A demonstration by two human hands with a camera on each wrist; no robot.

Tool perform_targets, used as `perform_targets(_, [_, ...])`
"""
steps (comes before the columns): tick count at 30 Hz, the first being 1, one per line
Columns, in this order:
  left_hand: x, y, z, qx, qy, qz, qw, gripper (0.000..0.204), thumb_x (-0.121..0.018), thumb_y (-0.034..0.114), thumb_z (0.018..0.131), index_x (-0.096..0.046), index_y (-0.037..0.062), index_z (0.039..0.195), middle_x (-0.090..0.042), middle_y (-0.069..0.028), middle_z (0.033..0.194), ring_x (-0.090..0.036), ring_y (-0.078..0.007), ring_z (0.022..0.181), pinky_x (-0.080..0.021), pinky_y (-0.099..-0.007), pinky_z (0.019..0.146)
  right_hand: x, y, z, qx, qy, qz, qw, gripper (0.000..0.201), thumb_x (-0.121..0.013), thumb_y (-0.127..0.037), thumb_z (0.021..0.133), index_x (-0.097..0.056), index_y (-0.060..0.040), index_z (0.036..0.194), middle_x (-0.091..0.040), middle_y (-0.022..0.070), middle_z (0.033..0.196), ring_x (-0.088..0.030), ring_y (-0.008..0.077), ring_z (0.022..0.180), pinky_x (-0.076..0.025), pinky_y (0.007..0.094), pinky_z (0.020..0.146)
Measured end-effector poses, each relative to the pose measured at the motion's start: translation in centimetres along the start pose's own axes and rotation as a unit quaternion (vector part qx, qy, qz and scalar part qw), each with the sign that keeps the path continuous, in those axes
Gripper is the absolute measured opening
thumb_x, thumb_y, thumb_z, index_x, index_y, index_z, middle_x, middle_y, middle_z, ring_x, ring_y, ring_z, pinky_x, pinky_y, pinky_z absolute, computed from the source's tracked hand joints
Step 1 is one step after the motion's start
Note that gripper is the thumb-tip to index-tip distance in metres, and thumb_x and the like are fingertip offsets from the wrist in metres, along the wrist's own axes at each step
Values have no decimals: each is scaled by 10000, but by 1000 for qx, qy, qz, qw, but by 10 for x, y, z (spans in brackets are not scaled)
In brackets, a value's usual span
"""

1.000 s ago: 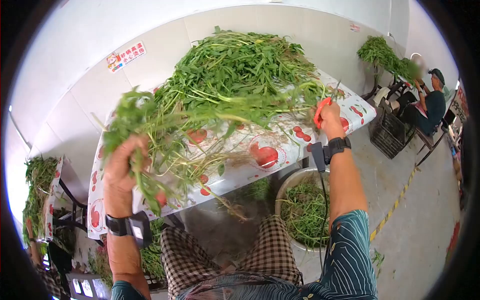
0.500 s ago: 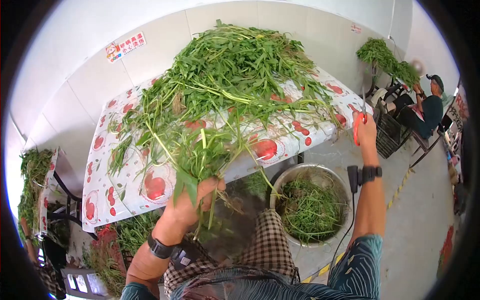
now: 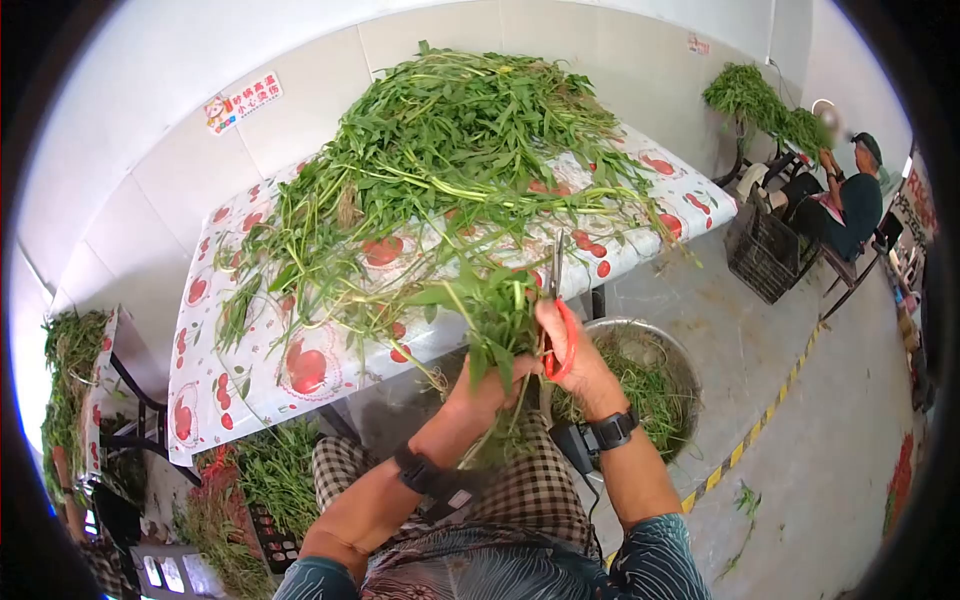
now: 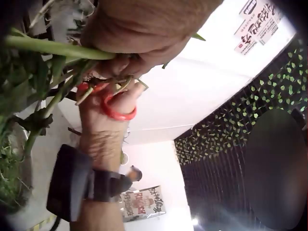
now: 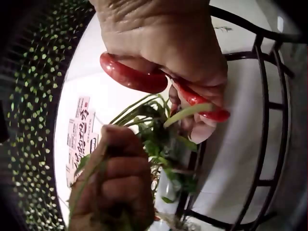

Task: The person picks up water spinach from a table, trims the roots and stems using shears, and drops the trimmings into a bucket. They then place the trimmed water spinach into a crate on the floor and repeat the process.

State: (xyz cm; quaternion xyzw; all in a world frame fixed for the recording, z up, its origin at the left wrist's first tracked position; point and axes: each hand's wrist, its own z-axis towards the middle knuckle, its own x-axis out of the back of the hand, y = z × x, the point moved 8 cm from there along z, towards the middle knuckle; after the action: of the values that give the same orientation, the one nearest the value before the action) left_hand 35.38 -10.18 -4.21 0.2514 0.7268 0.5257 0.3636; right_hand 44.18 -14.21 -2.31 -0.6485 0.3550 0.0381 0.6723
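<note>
In the head view my left hand (image 3: 485,388) grips a bunch of leafy green stems (image 3: 497,315) above my lap, leaves up and cut ends hanging below. Right beside it, my right hand (image 3: 582,368) holds red-handled scissors (image 3: 562,345), fingers through the loops, blades pointing up past the leaves. From the right wrist, the red loops (image 5: 132,79) show around my fingers, with the left hand (image 5: 122,175) and its stems close by. In the left wrist view a thick pale stem (image 4: 57,48) runs out from under the left fingers. A large heap of greens (image 3: 470,140) lies on the table.
A fruit-patterned cloth covers the table (image 3: 305,368). A metal basin (image 3: 690,365) of trimmed stems stands on the floor at right. Crates of greens (image 3: 280,480) are at lower left. A seated person (image 3: 855,215) and a black crate (image 3: 765,262) are at far right.
The left hand went from over the table's left side to above my lap with the bunch. The right hand and scissors swung out right, then came in against the bunch.
</note>
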Motion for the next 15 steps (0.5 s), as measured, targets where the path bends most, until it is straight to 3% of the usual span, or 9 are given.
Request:
perform_targets(3, [-8,10,0,-47,-25,0,999,150,-631,117,760,-559,80,886,-478,33,586,-380,-81,411,-233,-219,351,12,-15,14,105,10,-77,991,257,-597,-134,809,-500,-17,1017,-531,12,818,-506,69,654,-423,241,547])
perform_targets(4, [-5,5,1,-25,-27,-34,999,167,-619,103,774,-537,73,917,-477,19,617,-396,-87,435,-231,-218,354,12,-19,12,94,21,2,995,290,-623,-59,767,-496,-14,1023,-527,7,805,-499,67,623,-413,220,530])
perform_targets(7, [6,19,1,-49,-13,-19,999,220,-637,70,746,-517,73,931,-483,12,604,-428,-87,424,-270,-222,346,23,-28,10,102,34,-39,993,291,-620,-62,770,-494,-17,1029,-533,16,813,-511,88,627,-421,216,543])
perform_targets(8, [14,23,1,-21,6,33,999,238,-628,67,750,-530,50,966,-522,-18,654,-481,-115,478,-339,-240,386,32,-25,11,77,37,-67,994,334,-612,-50,787,-486,-22,1095,-541,5,863,-534,89,700,-446,217,562])
perform_targets(11, [24,59,-8,-97,-25,182,978,271,-622,72,752,-542,26,1006,-564,-46,729,-525,-137,558,-405,-257,462,37,-30,12,109,7,-62,992,360,-618,-82,791,-476,-25,1117,-541,21,846,-524,81,678,-426,205,533])
perform_targets(13, [40,67,-6,-86,10,322,943,291,-612,86,763,-547,18,1039,-592,-69,803,-546,-154,614,-435,-272,514,44,-32,9,72,6,-65,995,354,-614,-123,796,-479,-33,1111,-539,36,832,-510,80,639,-417,211,515])
perform_targets(14, [69,57,8,-79,30,395,915,279,-613,96,769,-548,18,1029,-595,-73,808,-546,-153,614,-431,-269,500,48,-33,8,54,5,-67,996,353,-612,-143,798,-481,-37,1108,-538,44,824,-503,79,620,-413,214,507])
perform_targets(15, [82,60,12,-71,41,352,932,263,-610,104,778,-547,19,1018,-598,-77,817,-549,-153,621,-428,-265,488,54,-35,8,55,24,-74,995,345,-605,-163,799,-482,-43,1098,-536,47,812,-491,78,599,-406,219,497])
